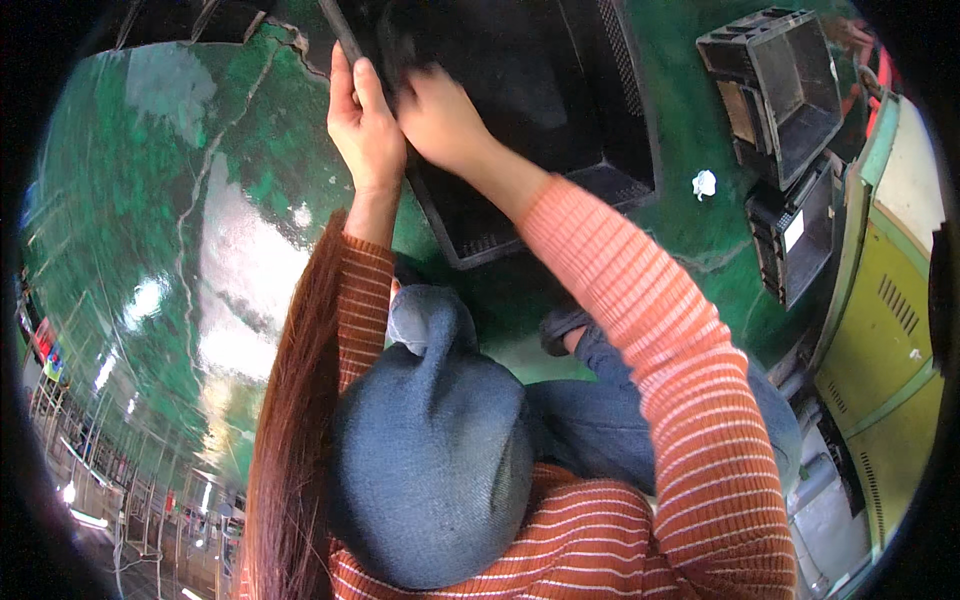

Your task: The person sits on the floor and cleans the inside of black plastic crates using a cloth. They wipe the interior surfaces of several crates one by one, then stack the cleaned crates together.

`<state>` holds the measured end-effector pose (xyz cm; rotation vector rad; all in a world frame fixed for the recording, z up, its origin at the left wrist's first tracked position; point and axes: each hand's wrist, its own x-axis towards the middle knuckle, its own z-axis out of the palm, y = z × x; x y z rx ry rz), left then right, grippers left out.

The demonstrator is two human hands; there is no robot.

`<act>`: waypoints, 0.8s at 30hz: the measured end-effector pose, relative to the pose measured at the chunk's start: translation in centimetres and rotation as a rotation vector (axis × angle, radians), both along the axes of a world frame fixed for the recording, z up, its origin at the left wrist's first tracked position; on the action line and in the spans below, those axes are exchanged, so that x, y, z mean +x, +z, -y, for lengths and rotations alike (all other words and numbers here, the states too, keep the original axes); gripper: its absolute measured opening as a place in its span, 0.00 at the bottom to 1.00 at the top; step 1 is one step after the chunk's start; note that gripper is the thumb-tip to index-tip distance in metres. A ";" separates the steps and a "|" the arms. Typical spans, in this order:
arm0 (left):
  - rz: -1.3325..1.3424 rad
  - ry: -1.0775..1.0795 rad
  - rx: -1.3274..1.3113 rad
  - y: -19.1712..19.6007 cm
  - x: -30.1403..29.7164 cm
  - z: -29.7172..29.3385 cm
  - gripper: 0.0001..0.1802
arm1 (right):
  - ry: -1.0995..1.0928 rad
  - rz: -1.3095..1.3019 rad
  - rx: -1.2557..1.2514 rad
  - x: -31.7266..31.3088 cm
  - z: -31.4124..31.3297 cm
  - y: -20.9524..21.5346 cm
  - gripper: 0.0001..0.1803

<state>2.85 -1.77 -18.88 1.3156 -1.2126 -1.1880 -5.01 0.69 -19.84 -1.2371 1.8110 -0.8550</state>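
Observation:
My left hand (pixel 366 130) is closed around a long, thin dark bar (pixel 343 28) that runs up past its fingertips to the top of the view. Close beside it, my right hand (pixel 443 118) bends inward over the left side of a large black plastic crate (pixel 448 226). Motion smears the right fingers, and a blurred dark patch lies just beyond them. Whether they grip anything cannot be made out. Both hands are nearly touching at the wrists' inner sides, above the crate's left edge.
Two smaller black crates, one (pixel 770 95) above another (pixel 795 232), lie at the right by a yellow-green metal cabinet (pixel 880 320). A crumpled white scrap (pixel 704 185) rests on the green floor (pixel 150 190). My jeans-clad knee (pixel 430 450) rises below the hands.

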 end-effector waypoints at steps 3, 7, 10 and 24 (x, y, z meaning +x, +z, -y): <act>0.026 -0.038 -0.006 0.1 0.0 0.6 0.28 | 0.596 0.067 0.440 -5.7 -5.7 1.6 0.18; 0.435 -0.161 -0.015 2.2 0.1 3.8 0.34 | 0.525 -0.125 -0.028 -13.4 0.1 7.5 0.11; 0.506 -0.215 -0.234 1.3 -0.3 5.8 0.35 | 1.002 -0.805 0.292 -13.6 1.6 10.6 0.07; 0.355 -0.111 -0.093 3.8 -1.2 3.4 0.27 | 1.436 -0.999 0.554 -12.7 -7.4 0.7 0.10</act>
